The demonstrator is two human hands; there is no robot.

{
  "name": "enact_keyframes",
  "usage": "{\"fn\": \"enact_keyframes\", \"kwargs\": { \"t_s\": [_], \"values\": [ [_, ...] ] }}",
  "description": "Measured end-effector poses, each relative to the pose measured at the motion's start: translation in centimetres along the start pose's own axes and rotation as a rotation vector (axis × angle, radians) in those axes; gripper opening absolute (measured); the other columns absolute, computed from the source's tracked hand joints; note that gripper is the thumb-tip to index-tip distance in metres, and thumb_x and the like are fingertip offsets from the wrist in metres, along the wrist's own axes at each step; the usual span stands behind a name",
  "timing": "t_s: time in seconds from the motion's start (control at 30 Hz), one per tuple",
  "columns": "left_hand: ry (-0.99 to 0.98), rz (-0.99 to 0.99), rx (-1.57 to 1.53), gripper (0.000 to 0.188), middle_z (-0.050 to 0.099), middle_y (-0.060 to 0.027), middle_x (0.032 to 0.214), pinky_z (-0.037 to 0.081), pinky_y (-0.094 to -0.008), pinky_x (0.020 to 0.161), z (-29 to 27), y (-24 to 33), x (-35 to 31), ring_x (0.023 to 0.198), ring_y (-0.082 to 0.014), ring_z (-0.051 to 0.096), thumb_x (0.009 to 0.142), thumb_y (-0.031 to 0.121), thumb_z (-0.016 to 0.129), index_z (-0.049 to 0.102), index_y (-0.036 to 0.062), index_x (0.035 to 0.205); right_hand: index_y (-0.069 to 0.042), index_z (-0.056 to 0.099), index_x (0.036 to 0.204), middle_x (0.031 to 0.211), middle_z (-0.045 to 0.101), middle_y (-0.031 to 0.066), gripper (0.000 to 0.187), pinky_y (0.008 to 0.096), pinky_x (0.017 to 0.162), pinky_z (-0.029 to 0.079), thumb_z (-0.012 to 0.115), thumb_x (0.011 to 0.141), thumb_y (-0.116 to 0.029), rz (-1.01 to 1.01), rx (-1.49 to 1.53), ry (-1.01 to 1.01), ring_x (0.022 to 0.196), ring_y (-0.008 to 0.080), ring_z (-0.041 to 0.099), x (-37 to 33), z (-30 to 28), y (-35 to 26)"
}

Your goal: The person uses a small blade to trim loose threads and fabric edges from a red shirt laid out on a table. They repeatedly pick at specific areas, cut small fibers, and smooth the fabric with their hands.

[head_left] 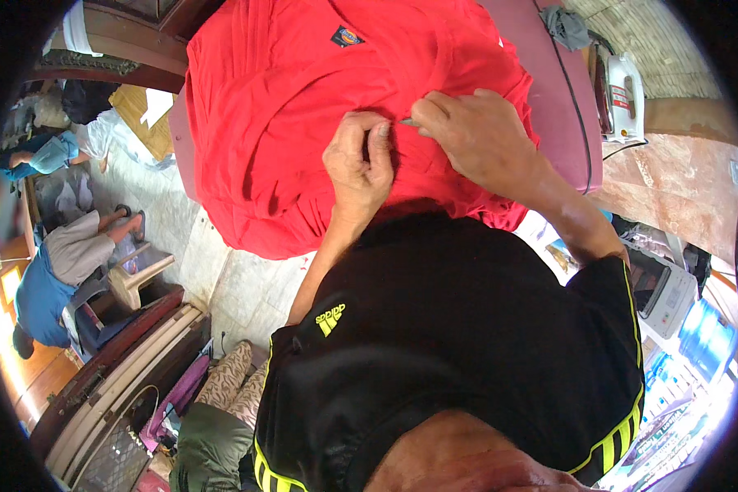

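Note:
A large heap of red cloth point(279, 123) with a small dark label patch point(347, 36) lies in front of me. My left hand point(359, 156) is over its middle, thumb and fingers pinched together; what they hold, if anything, is too small to make out. To the right, my right hand point(477, 138) is closed around a small tool with a grey metal tip point(410, 122). That tip points left toward my left fingertips, with a narrow gap between. The rest of the tool is hidden in my fist, so its kind does not show.
The cloth rests on a mauve padded surface point(567, 98), with a dark cord point(578, 107) along its right side. A white iron point(623, 97) stands at the far right. On the left, a person in a blue shirt point(43, 291) sits near a small stool point(139, 275).

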State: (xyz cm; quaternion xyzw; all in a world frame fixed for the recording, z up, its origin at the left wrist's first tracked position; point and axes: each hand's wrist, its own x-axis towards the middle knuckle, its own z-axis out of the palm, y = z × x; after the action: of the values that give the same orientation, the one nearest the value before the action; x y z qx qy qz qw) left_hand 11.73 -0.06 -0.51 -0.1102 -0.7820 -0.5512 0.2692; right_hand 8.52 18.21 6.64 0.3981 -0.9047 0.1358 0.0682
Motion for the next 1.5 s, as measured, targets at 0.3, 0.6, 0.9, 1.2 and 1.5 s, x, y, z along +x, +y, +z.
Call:
{"fn": "enact_keyframes", "kwargs": {
  "t_s": [0.3, 0.6, 0.9, 1.2, 1.5],
  "values": [
    [-0.998, -0.484, 0.453, 0.019, 0.071, -0.0132, 0.082, 0.054, -0.0381, 0.067, -17.5, 5.4, 0.4, 0.076, -0.0292, 0.071, 0.081, 0.017, 0.078, 0.073, 0.0035, 0.094, -0.008, 0.06, 0.115, 0.105, 0.069, 0.0102, 0.03, 0.0376, 0.081, 0.054, 0.069, 0.086, -0.014, 0.217, 0.629, 0.003, 0.097, 0.0284, 0.069, -1.9, -5.1, 3.2],
    [-0.433, -0.075, -0.063, 0.041, 0.065, -0.0113, 0.114, 0.054, -0.0356, 0.076, -1.5, 2.7, 4.9, 0.089, -0.0265, 0.064, 0.076, -0.003, 0.075, 0.068, 0.0045, 0.115, -0.005, 0.058, 0.127, 0.121, 0.067, 0.009, 0.044, 0.032, 0.093, 0.054, 0.068, 0.084, 0.001, 0.258, 0.549, 0.035, 0.11, 0.0217, 0.068, 2.1, -1.3, 5.4],
    [-0.424, 0.435, 0.086, 0.034, 0.064, -0.0085, 0.105, 0.053, -0.0322, 0.065, 0.2, -1.9, 4.7, 0.076, -0.0206, 0.06, 0.072, -0.008, 0.074, 0.077, 0.0122, 0.099, -0.004, 0.059, 0.113, 0.1, 0.068, 0.0102, 0.032, 0.032, 0.074, 0.054, 0.068, 0.083, 0.002, 0.164, 0.51, 0.226, 0.09, 0.0203, 0.07, 0.8, -1.4, 4.2],
    [-0.215, 0.312, 0.062, 0.016, 0.067, -0.0118, 0.089, 0.053, -0.032, 0.064, -0.9, -2.1, 1.9, 0.074, -0.024, 0.066, 0.079, -0.006, 0.074, 0.071, 0.0031, 0.092, -0.006, 0.055, 0.104, 0.084, 0.067, 0.0129, 0.022, 0.042, 0.068, 0.053, 0.068, 0.089, -0.015, 0.109, 0.568, 0.063, 0.08, 0.032, 0.07, -1.3, -2.4, 3.2],
    [-0.227, 0.196, 0.107, 0.011, 0.063, -0.0126, 0.082, 0.052, -0.036, 0.066, -1.2, -0.8, 1.5, 0.074, -0.0289, 0.063, 0.085, -0.007, 0.066, 0.058, -0.0004, 0.089, -0.007, 0.054, 0.097, 0.082, 0.061, 0.0102, 0.017, 0.0443, 0.059, 0.049, 0.058, 0.095, -0.023, -0.06, 0.156, 0.016, 0.069, 0.0311, 0.064, -0.7, -1.4, 2.3]
  ]
}}
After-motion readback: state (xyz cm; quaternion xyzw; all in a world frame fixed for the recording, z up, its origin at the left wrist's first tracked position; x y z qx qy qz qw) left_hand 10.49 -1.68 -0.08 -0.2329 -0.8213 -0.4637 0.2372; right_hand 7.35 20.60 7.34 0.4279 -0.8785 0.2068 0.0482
